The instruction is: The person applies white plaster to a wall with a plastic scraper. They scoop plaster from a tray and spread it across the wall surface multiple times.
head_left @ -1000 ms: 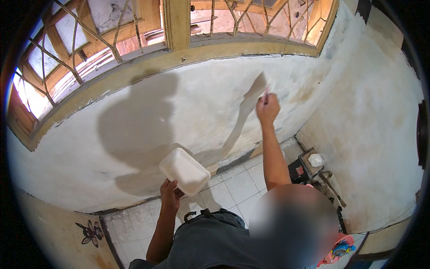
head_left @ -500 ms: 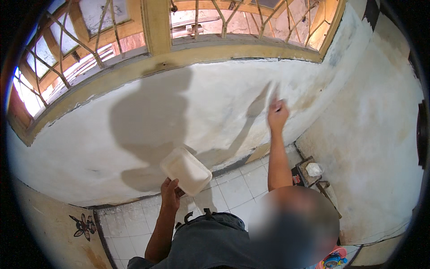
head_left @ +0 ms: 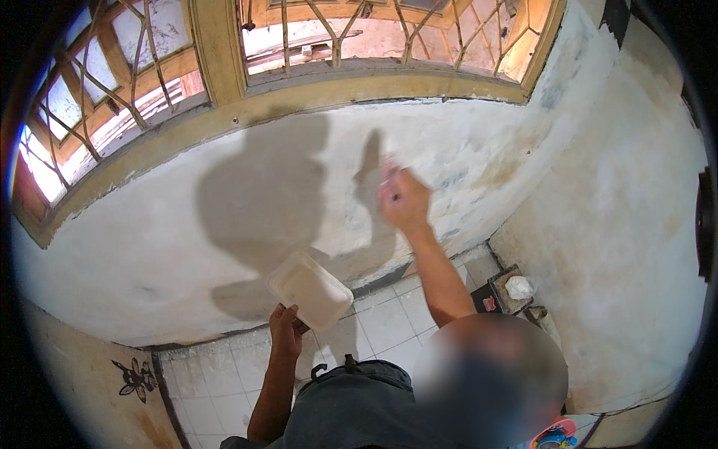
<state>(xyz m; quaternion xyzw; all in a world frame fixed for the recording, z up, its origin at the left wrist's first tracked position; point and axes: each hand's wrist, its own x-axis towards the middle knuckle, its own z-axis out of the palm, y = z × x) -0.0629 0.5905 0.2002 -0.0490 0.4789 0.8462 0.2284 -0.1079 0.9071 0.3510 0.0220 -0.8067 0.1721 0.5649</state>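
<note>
My left hand [head_left: 287, 323] grips the near corner of a shallow cream plastic tray [head_left: 313, 290], thumb on the rim, held tilted in front of the wall. Shadow falls across part of the tray, and any contents cannot be made out. Farther up and to the right, my right hand [head_left: 407, 200] is closed round a thin scraper-like tool [head_left: 388, 168], smeared by motion. The tool is at the white, patchy wall [head_left: 467, 138] below the window, and its blade-shaped shadow lies just to the left. Whether it touches the wall cannot be told.
Above the wall runs a yellow wooden window frame [head_left: 223, 60] with metal bars. At the right corner, a white bundle [head_left: 518, 287] sits on a dark-edged stand on the tiled floor [head_left: 389, 323]. A pink container [head_left: 562, 432] with colourful things shows at the lower right.
My right hand has swept left and slightly down along the wall with the tool, its shadow moving too. My left hand still holds the tray in nearly the same place. The view has shifted slightly.
</note>
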